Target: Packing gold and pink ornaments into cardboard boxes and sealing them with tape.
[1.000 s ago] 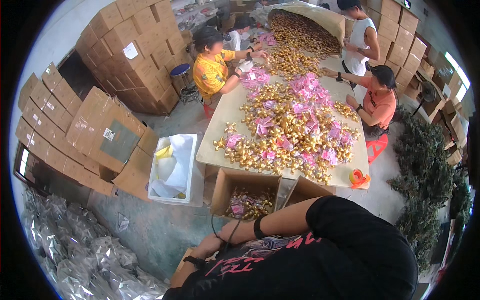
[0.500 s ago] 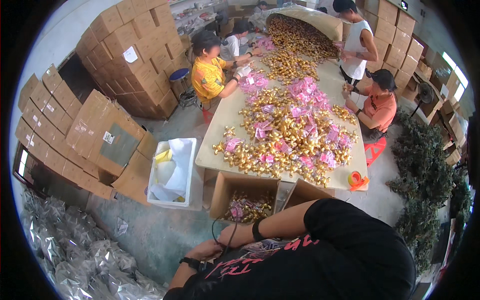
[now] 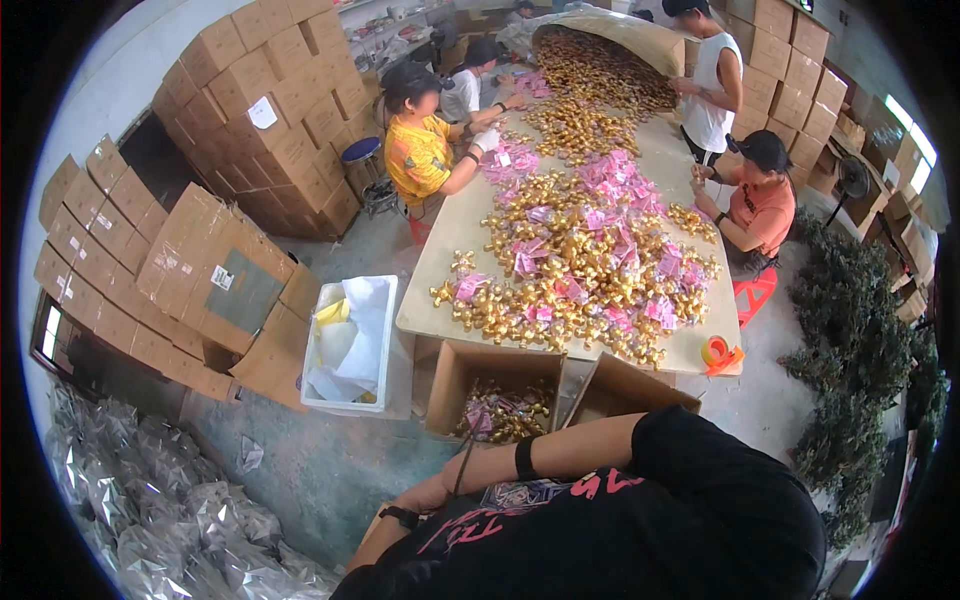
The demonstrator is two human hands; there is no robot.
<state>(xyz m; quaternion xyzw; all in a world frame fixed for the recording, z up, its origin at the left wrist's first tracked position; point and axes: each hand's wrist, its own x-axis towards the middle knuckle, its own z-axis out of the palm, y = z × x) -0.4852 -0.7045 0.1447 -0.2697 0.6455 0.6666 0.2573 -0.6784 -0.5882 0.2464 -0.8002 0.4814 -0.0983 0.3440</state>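
Note:
My two hands meet low in front of my body, by the black printed shirt (image 3: 640, 530). My right forearm reaches across, a black band on its wrist, and my right hand (image 3: 430, 493) lies over or against my left. Of my left hand (image 3: 408, 503) little shows beyond its black wristband. The fingers of both are hidden. A thin black cord (image 3: 462, 468) runs up beside my right hand; whether it is held I cannot tell. Just ahead stands an open cardboard box (image 3: 440, 385) with gold pieces and pink packets (image 3: 500, 412) inside.
A table (image 3: 425, 300) carries a heap of gold pieces and pink packets (image 3: 570, 270), plus an orange tape roll (image 3: 716, 352). Several people work around it. Left are a white foam box (image 3: 395, 370) and stacked cartons (image 3: 250, 120); silver wrapped bundles (image 3: 170, 500) lie lower left.
My right hand has slid left and down over my left hand, which is now more hidden. The person in the white top has shifted slightly, with lowered arms.

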